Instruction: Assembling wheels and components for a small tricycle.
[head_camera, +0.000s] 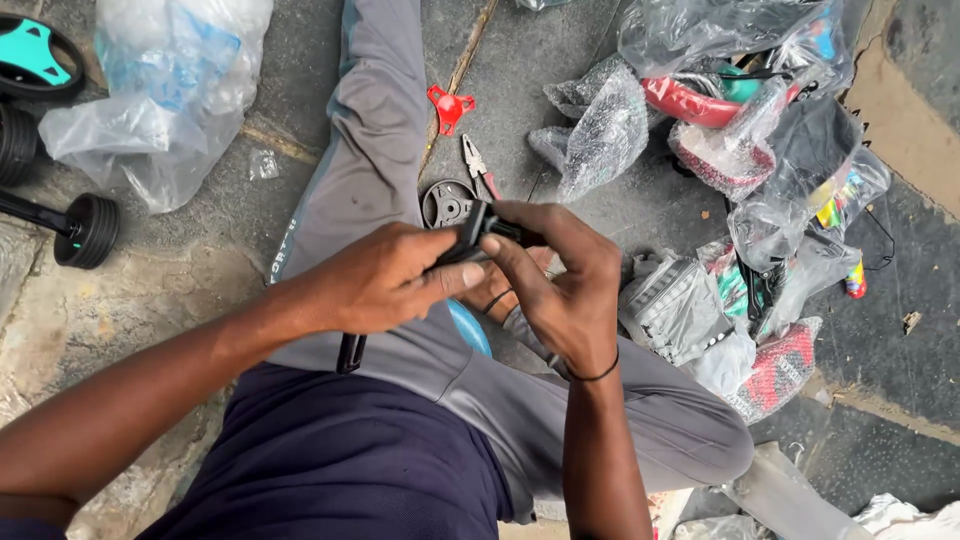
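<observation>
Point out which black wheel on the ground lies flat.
The small spoked wheel just beyond the hands; the ribbed wheel at left stands on edge on its axle.

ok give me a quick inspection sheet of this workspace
surface: grey stone floor, cracked.
job's things: black part held in both hands, a black strip hanging under the left hand.
clutter: plastic bags, pliers, red clip, round disc, black wheels.
grips: left hand and right hand both shut on the part.
cables: thin black cord by the bags.
surroundings: person's grey trouser leg.
</observation>
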